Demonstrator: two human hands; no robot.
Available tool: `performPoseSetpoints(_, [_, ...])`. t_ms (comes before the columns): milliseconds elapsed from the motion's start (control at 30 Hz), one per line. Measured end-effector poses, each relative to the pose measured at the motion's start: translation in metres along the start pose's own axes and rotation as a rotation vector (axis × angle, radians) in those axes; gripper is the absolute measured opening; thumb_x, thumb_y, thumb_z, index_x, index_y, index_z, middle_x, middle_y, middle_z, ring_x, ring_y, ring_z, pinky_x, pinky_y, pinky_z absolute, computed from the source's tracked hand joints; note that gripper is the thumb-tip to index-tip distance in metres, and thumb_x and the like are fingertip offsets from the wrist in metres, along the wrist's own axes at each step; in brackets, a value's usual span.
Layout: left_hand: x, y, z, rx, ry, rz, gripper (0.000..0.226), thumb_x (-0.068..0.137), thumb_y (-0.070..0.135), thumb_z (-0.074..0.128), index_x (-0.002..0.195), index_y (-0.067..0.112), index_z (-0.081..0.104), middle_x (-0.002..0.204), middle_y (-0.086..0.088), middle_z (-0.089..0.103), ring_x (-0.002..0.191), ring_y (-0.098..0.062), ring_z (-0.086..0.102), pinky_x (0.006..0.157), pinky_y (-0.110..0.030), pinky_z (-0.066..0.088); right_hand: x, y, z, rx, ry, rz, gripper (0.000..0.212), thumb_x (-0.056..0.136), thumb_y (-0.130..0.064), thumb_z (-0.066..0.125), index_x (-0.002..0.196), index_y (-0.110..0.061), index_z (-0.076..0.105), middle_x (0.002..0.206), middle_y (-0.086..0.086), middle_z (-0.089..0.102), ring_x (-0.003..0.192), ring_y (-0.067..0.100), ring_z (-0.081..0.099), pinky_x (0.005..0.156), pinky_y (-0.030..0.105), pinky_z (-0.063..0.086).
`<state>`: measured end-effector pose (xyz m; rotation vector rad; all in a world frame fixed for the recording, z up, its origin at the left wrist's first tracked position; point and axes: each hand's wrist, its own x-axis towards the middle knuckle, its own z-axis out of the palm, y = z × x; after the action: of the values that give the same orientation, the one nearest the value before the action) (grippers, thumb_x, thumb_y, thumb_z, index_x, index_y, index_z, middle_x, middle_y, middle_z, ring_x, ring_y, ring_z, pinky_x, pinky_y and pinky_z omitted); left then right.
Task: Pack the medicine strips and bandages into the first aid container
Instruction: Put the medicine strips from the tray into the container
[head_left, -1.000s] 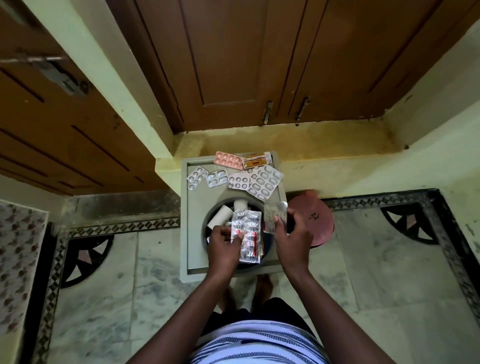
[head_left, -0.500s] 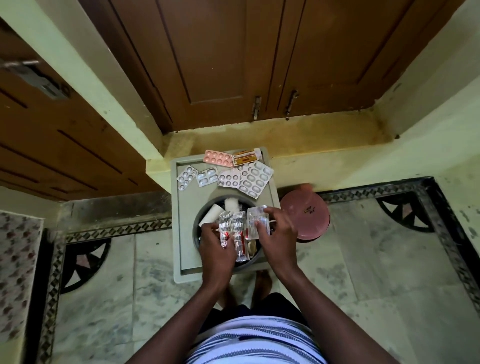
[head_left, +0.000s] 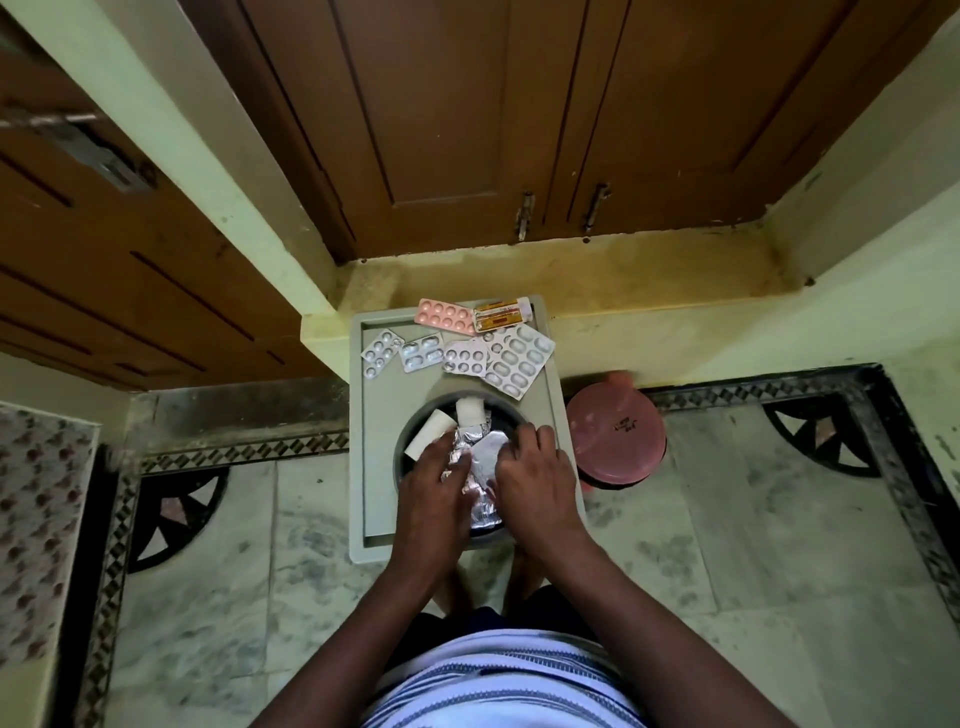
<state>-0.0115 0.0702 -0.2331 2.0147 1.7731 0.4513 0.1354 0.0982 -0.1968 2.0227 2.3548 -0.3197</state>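
A round dark container (head_left: 415, 431) is seen standing on a grey tray (head_left: 376, 467), which rests on a pale tiled floor (head_left: 727, 545) against a yellow step below brown wooden doors (head_left: 467, 130). Both hands are pressed down into the container's mouth. The left hand (head_left: 428, 499) is laid, fingers bent, on crumpled silver foil medicine strips (head_left: 478, 467), and the right hand (head_left: 535, 478) is laid on them from the other side; whether the strips are pinched or merely pushed flat cannot be told. Two white bandage rolls (head_left: 470, 413) are lodged in the far part of the container, one upright, one tilted toward the left rim.

Further strips are spread over the far end of the tray: a pink blister strip (head_left: 447, 315), beside it a small yellow-and-red carton (head_left: 501, 315) whose print is too small to be read, a large silver strip of oval tablets (head_left: 517, 358), a smaller silver strip of round tablets (head_left: 465, 357) overlapping it, and two more silver strips (head_left: 402, 351) to the left. A pink round lid (head_left: 615, 434) is lying on the floor just right of the tray; dark marks are borne on it but cannot be read
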Motion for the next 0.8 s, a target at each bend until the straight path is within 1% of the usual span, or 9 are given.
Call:
performPoseSetpoints(67, [-0.003,-0.003,0.003,0.008,-0.048,-0.011,0.053,0.091,0.02,0.062,0.142,0.008,0.056,0.159,-0.012,0.043,0.145,-0.03,0.043,0.111,-0.049,0.044,0.001,0.003,0.005,-0.044,0.0,0.032,0.026,0.059,-0.024,0.089,0.074,-0.011,0.072,0.092,0.009,0.061,0.087,0.031,0.058,0.062,0.038,0.048])
performPoseSetpoints(133, [-0.003,-0.005,0.004,0.041,-0.085,-0.01,0.059,0.087,0.017,0.068,0.144,0.007,0.055,0.159,-0.014,0.043,0.146,-0.033,0.042,0.11,-0.051,0.045,0.001,0.008,0.01,-0.045,-0.029,0.06,0.027,0.058,-0.033,0.091,0.068,-0.016,0.073,0.091,0.007,0.061,0.089,0.03,0.059,0.066,0.039,0.049])
performPoseSetpoints(267, [-0.001,-0.004,0.0,0.146,-0.137,0.05,0.072,0.078,0.012,0.08,0.146,0.012,0.054,0.157,-0.018,0.045,0.143,-0.037,0.045,0.105,-0.051,0.049,-0.001,0.009,0.014,-0.054,-0.039,0.046,0.027,0.063,-0.039,0.089,0.072,-0.017,0.075,0.097,0.007,0.061,0.094,0.031,0.058,0.073,0.042,0.046])
performPoseSetpoints(333, [-0.001,-0.001,-0.002,0.224,-0.157,0.049,0.071,0.072,0.012,0.083,0.14,0.018,0.061,0.155,-0.018,0.047,0.14,-0.037,0.046,0.097,-0.05,0.052,-0.001,0.011,0.014,-0.059,-0.001,0.046,0.029,0.067,-0.039,0.086,0.082,-0.016,0.075,0.101,0.008,0.059,0.096,0.031,0.056,0.075,0.043,0.045])
performPoseSetpoints(400, [-0.002,0.003,-0.004,0.284,-0.175,-0.006,0.073,0.067,0.012,0.083,0.136,0.024,0.062,0.156,-0.016,0.047,0.137,-0.033,0.041,0.09,-0.049,0.049,-0.001,0.012,0.014,-0.057,0.021,0.054,0.043,0.071,-0.041,0.083,0.102,-0.013,0.072,0.105,0.009,0.056,0.096,0.031,0.054,0.074,0.043,0.045])
performPoseSetpoints(467, [-0.002,0.006,-0.005,0.309,-0.192,-0.043,0.079,0.067,0.014,0.079,0.14,0.032,0.057,0.159,-0.014,0.042,0.132,-0.033,0.034,0.089,-0.049,0.043,0.0,0.014,0.013,-0.018,0.024,0.053,0.056,0.072,-0.045,0.082,0.117,-0.014,0.066,0.107,0.011,0.054,0.098,0.031,0.052,0.075,0.043,0.046])
performPoseSetpoints(533, [-0.002,0.007,-0.005,0.316,-0.203,-0.052,0.084,0.068,0.015,0.076,0.145,0.038,0.05,0.16,-0.013,0.038,0.13,-0.034,0.032,0.09,-0.049,0.039,0.0,0.015,0.015,0.022,0.014,0.045,0.061,0.074,-0.049,0.08,0.124,-0.019,0.063,0.11,0.011,0.051,0.1,0.032,0.05,0.077,0.043,0.046])
performPoseSetpoints(667, [0.002,0.007,-0.005,0.355,-0.224,-0.098,0.09,0.068,0.019,0.081,0.15,0.025,0.046,0.158,-0.008,0.042,0.126,-0.03,0.04,0.089,-0.048,0.042,0.001,0.016,0.017,0.014,-0.006,0.035,0.073,0.075,-0.057,0.075,0.137,-0.025,0.055,0.115,0.013,0.048,0.102,0.033,0.047,0.079,0.045,0.045])
performPoseSetpoints(800, [0.001,0.005,-0.005,0.368,-0.192,-0.091,0.067,0.087,0.026,0.068,0.15,0.021,0.047,0.16,-0.002,0.041,0.128,-0.028,0.042,0.091,-0.047,0.04,0.004,0.013,0.015,-0.026,0.029,0.057,0.076,0.073,-0.062,0.068,0.135,-0.019,0.058,0.112,0.015,0.051,0.098,0.035,0.049,0.077,0.044,0.044])
